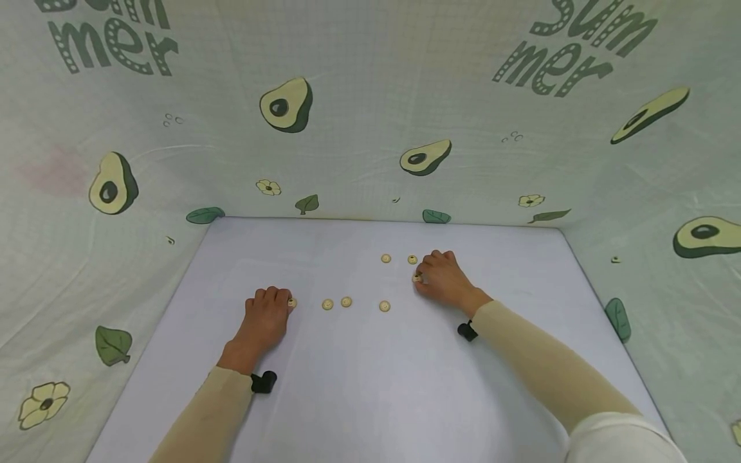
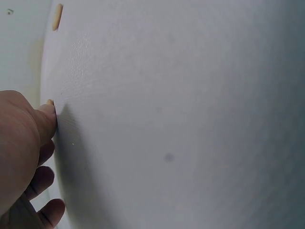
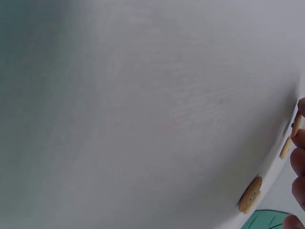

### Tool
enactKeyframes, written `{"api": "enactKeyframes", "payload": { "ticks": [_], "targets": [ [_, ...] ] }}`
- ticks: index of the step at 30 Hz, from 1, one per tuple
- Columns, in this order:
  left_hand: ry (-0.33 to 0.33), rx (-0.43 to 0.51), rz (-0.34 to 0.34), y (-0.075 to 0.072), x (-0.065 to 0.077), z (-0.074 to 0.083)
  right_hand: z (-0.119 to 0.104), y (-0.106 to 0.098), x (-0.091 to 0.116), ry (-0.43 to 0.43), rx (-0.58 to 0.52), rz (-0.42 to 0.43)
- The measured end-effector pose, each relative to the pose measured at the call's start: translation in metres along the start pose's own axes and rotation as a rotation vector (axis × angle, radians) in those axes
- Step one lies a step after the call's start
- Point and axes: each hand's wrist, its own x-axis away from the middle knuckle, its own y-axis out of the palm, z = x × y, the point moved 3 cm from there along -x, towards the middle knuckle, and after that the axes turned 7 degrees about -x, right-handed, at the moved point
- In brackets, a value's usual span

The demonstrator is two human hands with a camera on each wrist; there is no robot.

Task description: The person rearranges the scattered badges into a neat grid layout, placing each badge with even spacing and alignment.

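Several round, pale wooden buttons lie on the white tabletop. At the left of the head view, my left hand [image 1: 268, 318] pinches a button [image 1: 292, 302] at the tabletop; only the edge of that button [image 2: 50, 102] shows past the thumb in the left wrist view. Farther right, my right hand [image 1: 444, 281] holds another button [image 1: 417, 278] between thumb and fingers, tilted on edge in the right wrist view [image 3: 296, 125]. Just beyond that hand lies a button [image 1: 412, 260], with another button [image 1: 386, 258] to its left. Between the hands, a button [image 1: 384, 306] lies nearer me.
Two buttons lie close together right of the left hand, one button [image 1: 327, 304] beside a second button [image 1: 346, 301]. The white tabletop [image 1: 359, 386] is bordered at the back and sides by a hanging cloth [image 1: 359, 154] printed with avocados and leaves.
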Motion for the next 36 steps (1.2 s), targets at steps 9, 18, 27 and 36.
{"api": "enactKeyframes", "payload": {
  "ticks": [9,18,27,36],
  "targets": [
    [-0.009,-0.009,-0.015,0.0005,0.0002,0.0001,-0.0011,0.0017,0.0011,0.007,0.027,-0.005],
    [-0.005,-0.016,0.001,0.0013,0.0015,0.0005,0.0,0.0031,0.0015,0.021,0.032,-0.01],
    [-0.006,-0.02,0.004,0.0016,0.0018,-0.0001,-0.0006,0.0041,0.0003,0.011,0.034,-0.004],
    [0.003,-0.019,0.014,0.0039,0.0,-0.0025,-0.0014,0.0037,-0.0011,0.017,0.022,0.006]
  ]
}}
